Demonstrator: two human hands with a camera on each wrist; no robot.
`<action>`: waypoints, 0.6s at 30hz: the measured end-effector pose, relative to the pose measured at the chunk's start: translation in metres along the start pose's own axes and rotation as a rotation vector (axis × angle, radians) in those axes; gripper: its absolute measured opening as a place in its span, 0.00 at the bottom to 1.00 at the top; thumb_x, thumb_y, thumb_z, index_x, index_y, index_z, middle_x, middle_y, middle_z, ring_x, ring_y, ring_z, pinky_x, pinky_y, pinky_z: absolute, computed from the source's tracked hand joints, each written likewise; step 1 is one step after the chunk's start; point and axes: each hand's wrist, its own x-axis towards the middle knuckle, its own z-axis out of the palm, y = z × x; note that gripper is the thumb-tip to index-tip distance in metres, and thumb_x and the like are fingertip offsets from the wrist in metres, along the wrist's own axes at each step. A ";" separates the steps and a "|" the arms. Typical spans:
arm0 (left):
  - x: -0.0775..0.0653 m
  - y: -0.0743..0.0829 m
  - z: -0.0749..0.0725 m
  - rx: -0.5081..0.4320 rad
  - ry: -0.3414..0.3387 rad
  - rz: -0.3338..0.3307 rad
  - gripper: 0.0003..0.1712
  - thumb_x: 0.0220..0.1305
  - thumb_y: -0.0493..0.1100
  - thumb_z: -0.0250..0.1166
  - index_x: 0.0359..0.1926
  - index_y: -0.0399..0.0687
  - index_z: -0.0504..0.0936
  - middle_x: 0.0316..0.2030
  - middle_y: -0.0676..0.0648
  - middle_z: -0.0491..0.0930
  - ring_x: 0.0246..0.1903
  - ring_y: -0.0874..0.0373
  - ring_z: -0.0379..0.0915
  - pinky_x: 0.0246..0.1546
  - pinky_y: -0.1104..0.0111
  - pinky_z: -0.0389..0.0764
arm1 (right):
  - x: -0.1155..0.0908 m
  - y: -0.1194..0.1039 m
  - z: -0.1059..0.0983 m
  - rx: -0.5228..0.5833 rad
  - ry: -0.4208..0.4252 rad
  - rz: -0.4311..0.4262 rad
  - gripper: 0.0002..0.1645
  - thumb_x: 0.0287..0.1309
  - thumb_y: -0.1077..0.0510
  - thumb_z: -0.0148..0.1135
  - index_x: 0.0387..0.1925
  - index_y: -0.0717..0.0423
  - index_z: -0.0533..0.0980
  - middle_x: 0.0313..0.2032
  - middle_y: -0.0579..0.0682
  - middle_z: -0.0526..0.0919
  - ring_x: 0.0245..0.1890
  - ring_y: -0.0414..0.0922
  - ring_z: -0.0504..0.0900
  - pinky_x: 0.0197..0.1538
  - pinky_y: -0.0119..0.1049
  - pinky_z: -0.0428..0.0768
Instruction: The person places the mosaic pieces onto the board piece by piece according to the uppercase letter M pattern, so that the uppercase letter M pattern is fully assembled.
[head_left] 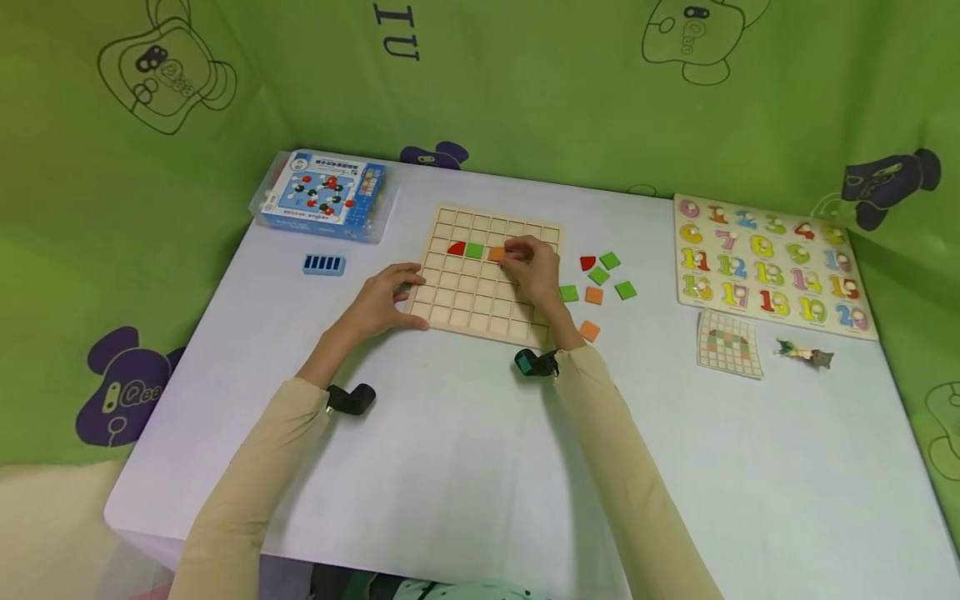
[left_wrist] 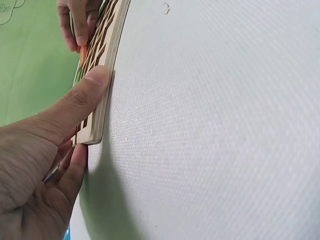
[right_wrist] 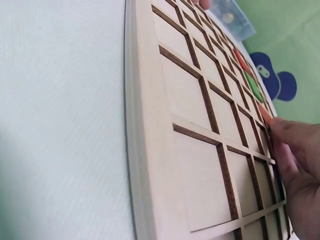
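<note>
A wooden grid board point(head_left: 471, 302) lies on the table in the head view. In one row of its cells sit a red quarter-round tile point(head_left: 457, 248) and, beside it, a green square tile point(head_left: 474, 250). My right hand point(head_left: 534, 271) pinches an orange square tile point(head_left: 496, 253) between thumb and fingertips, just right of the green one. The right wrist view shows this orange tile point(right_wrist: 264, 113) tilted over its cell. My left hand point(head_left: 380, 302) grips the board's near left corner; the left wrist view has its thumb point(left_wrist: 82, 97) on the frame and its fingers point(left_wrist: 72, 175) against the side.
Right of the board lie loose green tiles point(head_left: 626, 290), orange tiles point(head_left: 590, 331) and a red tile point(head_left: 588, 263). Farther right are a number puzzle point(head_left: 780, 326), a pattern card point(head_left: 729, 367) and a small figure point(head_left: 806, 354). A boxed kit point(head_left: 318, 218) and blue block point(head_left: 324, 265) stand left.
</note>
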 end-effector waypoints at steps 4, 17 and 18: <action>0.000 0.000 0.000 -0.006 -0.001 -0.005 0.41 0.42 0.37 0.79 0.59 0.30 0.72 0.68 0.40 0.59 0.67 0.45 0.57 0.59 0.63 0.76 | 0.000 -0.002 0.001 0.018 -0.008 0.025 0.16 0.55 0.69 0.66 0.46 0.71 0.78 0.43 0.64 0.83 0.43 0.55 0.83 0.48 0.39 0.84; 0.000 0.001 0.000 -0.005 0.000 -0.014 0.42 0.42 0.36 0.79 0.59 0.31 0.72 0.69 0.40 0.59 0.67 0.46 0.56 0.60 0.63 0.76 | 0.001 0.000 0.004 0.158 0.010 0.040 0.14 0.54 0.72 0.65 0.44 0.74 0.77 0.42 0.66 0.82 0.42 0.57 0.82 0.46 0.32 0.85; 0.000 0.000 0.001 -0.005 0.001 -0.014 0.42 0.42 0.36 0.79 0.59 0.31 0.72 0.69 0.40 0.59 0.67 0.46 0.56 0.60 0.63 0.76 | 0.001 -0.001 0.004 0.159 0.008 0.038 0.14 0.54 0.72 0.65 0.44 0.74 0.77 0.42 0.66 0.82 0.42 0.57 0.82 0.46 0.32 0.84</action>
